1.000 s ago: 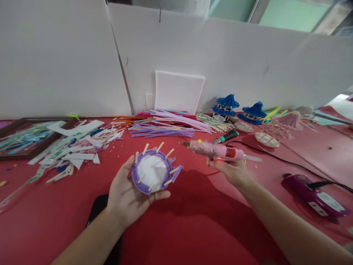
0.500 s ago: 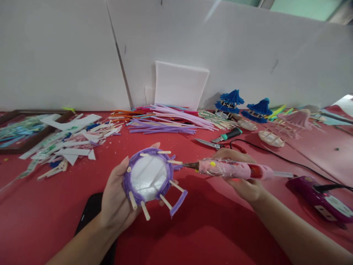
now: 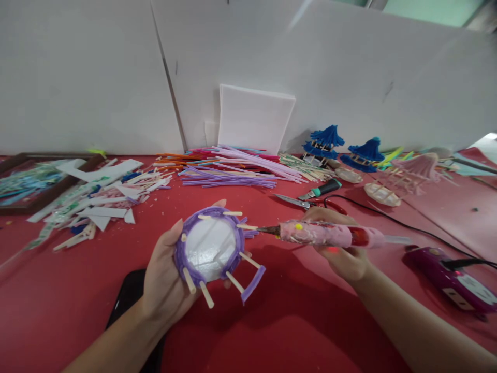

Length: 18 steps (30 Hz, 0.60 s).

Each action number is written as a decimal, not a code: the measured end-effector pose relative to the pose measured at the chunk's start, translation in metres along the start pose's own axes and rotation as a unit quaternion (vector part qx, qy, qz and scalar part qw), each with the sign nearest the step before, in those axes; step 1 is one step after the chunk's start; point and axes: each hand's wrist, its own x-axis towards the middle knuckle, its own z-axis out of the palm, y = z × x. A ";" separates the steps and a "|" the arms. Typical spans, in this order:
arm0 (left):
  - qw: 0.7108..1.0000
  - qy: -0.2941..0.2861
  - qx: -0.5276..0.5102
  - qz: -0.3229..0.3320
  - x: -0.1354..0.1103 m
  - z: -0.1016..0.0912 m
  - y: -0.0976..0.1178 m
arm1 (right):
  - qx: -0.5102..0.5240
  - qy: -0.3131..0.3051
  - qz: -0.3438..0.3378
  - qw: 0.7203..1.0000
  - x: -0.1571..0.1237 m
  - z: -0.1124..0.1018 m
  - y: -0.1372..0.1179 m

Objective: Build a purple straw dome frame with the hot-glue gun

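Observation:
A round craft base (image 3: pixel 212 248) with a white centre and a purple pipe-cleaner rim rests in my left hand (image 3: pixel 165 277), the fingers curled behind it. Several short wooden sticks stand out from its rim. A purple strip (image 3: pixel 253 284) bridges the ends of two sticks at the lower right. In my right hand (image 3: pixel 345 261) is a pink glue gun (image 3: pixel 318 233), its dark nozzle pointing left. The nozzle tip is at the end of a stick (image 3: pixel 247 227) on the base's right side. A clear glue stick (image 3: pixel 396 240) protrudes from the gun's rear.
Pipe cleaners (image 3: pixel 233 176) lie in a heap at the back. Scissors (image 3: pixel 293 201) and a utility knife (image 3: pixel 320 189) lie behind the gun. A purple power strip (image 3: pixel 446 280) is at right, a black phone (image 3: pixel 128 295) at left. Paper scraps (image 3: pixel 104 213) and small blue-roofed models (image 3: pixel 322 145) stand farther off.
The glue gun and the base stay nearly in place. The base has shifted very slightly to the right, and the nozzle remains at the same stick's end.

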 end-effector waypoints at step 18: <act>1.000 0.013 0.015 -0.013 0.000 0.005 0.001 | 0.023 0.025 -0.007 0.999 -0.004 0.001 0.008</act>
